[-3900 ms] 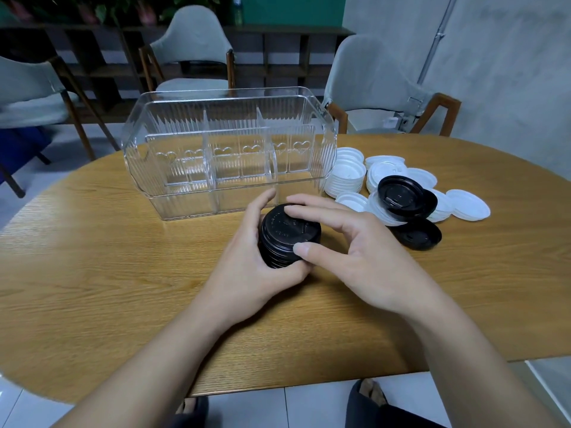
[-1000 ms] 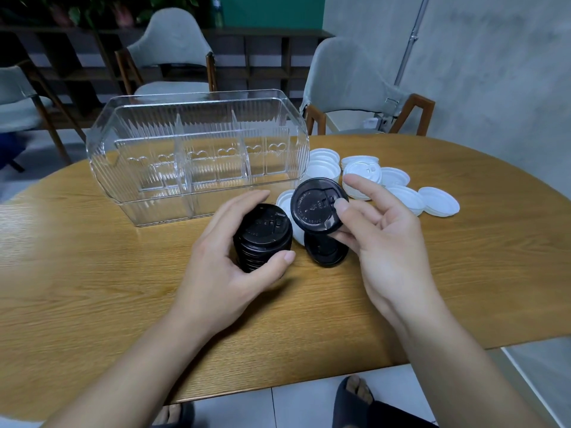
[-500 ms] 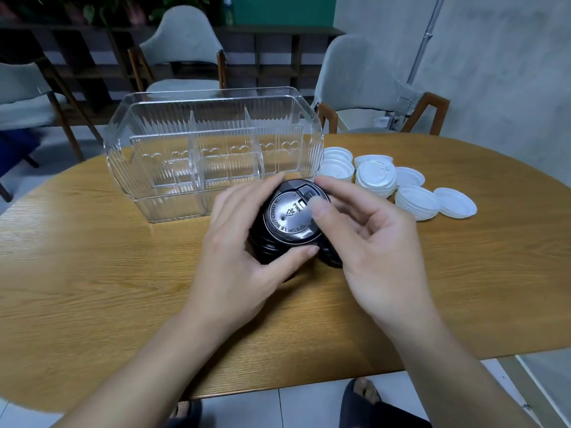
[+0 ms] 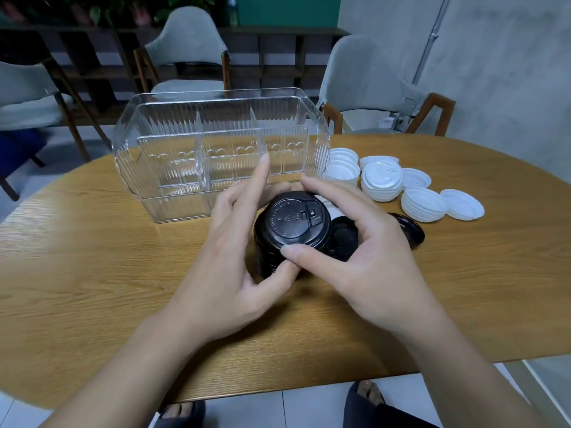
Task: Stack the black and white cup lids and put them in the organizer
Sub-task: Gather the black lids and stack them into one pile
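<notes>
From the head view, the stack of black lids (image 4: pixel 285 242) stands upright on the wooden table (image 4: pixel 92 273), its axis vertical, directly between the two hands and just in front of the clear organizer (image 4: pixel 173 168); the top lid (image 4: pixel 293 220) sits slightly tilted on the pile, so the coming move looks to be a downward press to seat it; the right hand (image 4: pixel 364 251) pinches that lid's rim between thumb on the near edge and a finger on the far edge, while the left hand (image 4: pixel 228 257) holds the side of the stack with its thumb curled against the lower lids and its forefinger stretched up toward the organizer; both hands are equally close, the right one above, the left one bracing; two loose black lids (image 4: pixel 344 239) lie just right of the stack, partly hidden by the right hand; the white lids (image 4: pixel 383 180) sit in short piles further right, well apart from the grip; the lids are thin, glossy moulded plastic, round, with a raised sip tab; the organizer is ribbed, transparent, divided into compartments, with embossed hearts, and holds no lids yet.
</notes>
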Tool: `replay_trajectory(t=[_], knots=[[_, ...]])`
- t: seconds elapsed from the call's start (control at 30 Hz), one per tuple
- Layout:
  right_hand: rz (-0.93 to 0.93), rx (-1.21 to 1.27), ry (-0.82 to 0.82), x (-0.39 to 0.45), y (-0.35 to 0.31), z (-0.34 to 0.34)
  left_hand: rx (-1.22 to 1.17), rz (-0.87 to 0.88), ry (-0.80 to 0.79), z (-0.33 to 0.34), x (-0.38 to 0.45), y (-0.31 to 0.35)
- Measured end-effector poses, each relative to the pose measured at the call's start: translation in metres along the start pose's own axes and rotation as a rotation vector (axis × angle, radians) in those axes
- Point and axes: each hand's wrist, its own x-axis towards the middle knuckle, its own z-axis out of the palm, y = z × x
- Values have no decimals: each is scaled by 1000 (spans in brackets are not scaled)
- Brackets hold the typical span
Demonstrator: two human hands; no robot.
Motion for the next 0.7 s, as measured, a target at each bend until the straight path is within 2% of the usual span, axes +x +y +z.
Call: replay_trajectory(t=[0.17,0.4,0.7], knots=[[68,49,55,6,9,8,-88,-134,-7,7,-2,-8],[171,77,-5,6,20,19,-246,-305,33,18,-3,-23],[211,86,-116,9,24,19,-264,-355,47,23,-3,-24]])
